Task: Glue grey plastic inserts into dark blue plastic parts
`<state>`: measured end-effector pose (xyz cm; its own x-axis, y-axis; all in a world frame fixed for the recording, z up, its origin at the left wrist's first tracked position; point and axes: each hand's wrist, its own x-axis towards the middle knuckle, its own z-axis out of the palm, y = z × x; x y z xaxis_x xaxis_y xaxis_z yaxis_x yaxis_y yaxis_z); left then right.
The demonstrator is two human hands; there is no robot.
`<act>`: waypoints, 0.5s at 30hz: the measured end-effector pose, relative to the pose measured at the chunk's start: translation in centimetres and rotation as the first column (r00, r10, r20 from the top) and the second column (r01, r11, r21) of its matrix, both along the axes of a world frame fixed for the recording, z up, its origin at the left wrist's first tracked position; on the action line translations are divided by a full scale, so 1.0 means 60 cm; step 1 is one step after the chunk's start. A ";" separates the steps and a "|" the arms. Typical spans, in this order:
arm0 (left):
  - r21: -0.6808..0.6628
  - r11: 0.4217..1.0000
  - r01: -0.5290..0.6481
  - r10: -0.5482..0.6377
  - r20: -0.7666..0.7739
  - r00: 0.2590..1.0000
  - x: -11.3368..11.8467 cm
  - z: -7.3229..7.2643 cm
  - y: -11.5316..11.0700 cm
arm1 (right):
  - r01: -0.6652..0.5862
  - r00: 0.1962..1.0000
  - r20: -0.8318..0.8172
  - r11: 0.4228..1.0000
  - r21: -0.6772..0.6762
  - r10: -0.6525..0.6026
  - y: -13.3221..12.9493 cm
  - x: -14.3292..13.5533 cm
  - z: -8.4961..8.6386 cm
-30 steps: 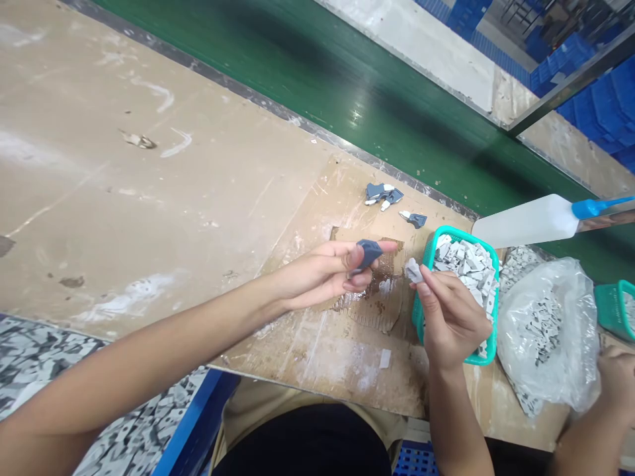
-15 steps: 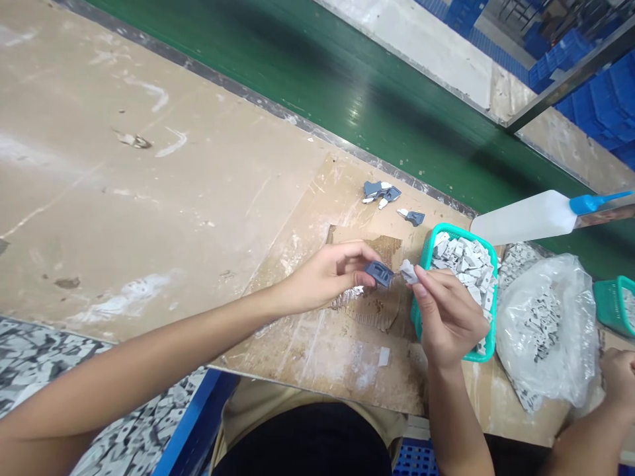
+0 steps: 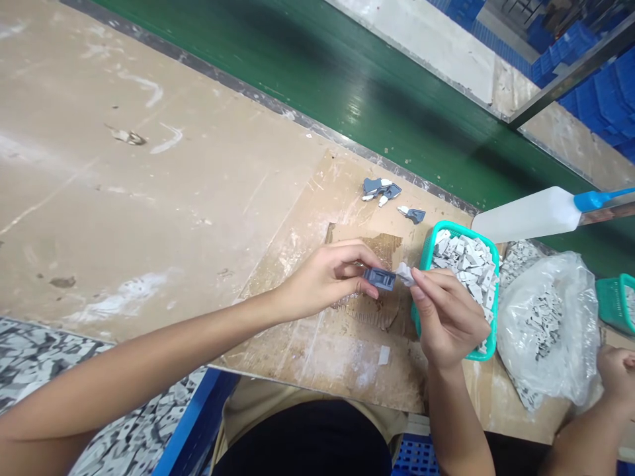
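Observation:
Between the thumb and fingers of my left hand [image 3: 330,274] is a dark grey plastic part [image 3: 380,278] with a recess in its upper face. My right hand [image 3: 449,314] pinches a small light grey plastic piece [image 3: 404,273] by its right end. The two pieces meet or nearly meet end to end; I cannot tell whether they touch. Beneath them lies a stained cardboard piece [image 3: 364,316] on the bench. Just behind my right hand stands a green basket [image 3: 495,317] full of light grey pieces [image 3: 466,261].
Several joined dark-and-white parts [image 3: 381,190] lie toward the green belt [image 3: 278,59]. A white bottle with a blue nozzle [image 3: 530,215] leans behind the basket. To the right are a clear plastic bag [image 3: 570,337] of small pieces and another person's hand [image 3: 618,373]. A blue crate [image 3: 186,423] of parts stands lower left.
My left hand has turned the dark part more level. The light piece in my right hand has shifted slightly left, closing the gap to the dark part's end.

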<state>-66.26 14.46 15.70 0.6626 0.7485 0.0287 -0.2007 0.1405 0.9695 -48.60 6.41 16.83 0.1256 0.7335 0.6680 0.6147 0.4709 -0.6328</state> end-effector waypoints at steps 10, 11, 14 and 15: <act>0.125 0.991 -0.044 0.045 -0.004 0.999 -0.001 -0.009 0.001 | 0.027 0.999 -0.018 1.000 0.000 -0.027 0.000 -0.001 0.000; 0.157 0.986 -0.051 0.053 -0.007 0.999 -0.001 -0.011 0.002 | 0.035 0.999 -0.018 0.999 -0.010 -0.035 -0.001 -0.002 0.000; 0.229 0.971 -0.069 0.078 -0.032 0.996 -0.002 -0.016 0.006 | 0.041 0.999 -0.018 0.999 -0.023 -0.042 -0.002 -0.002 0.001; 0.247 0.966 -0.075 0.087 -0.037 0.995 -0.002 -0.017 0.007 | 0.037 0.999 -0.022 0.999 -0.022 -0.037 -0.002 -0.002 0.001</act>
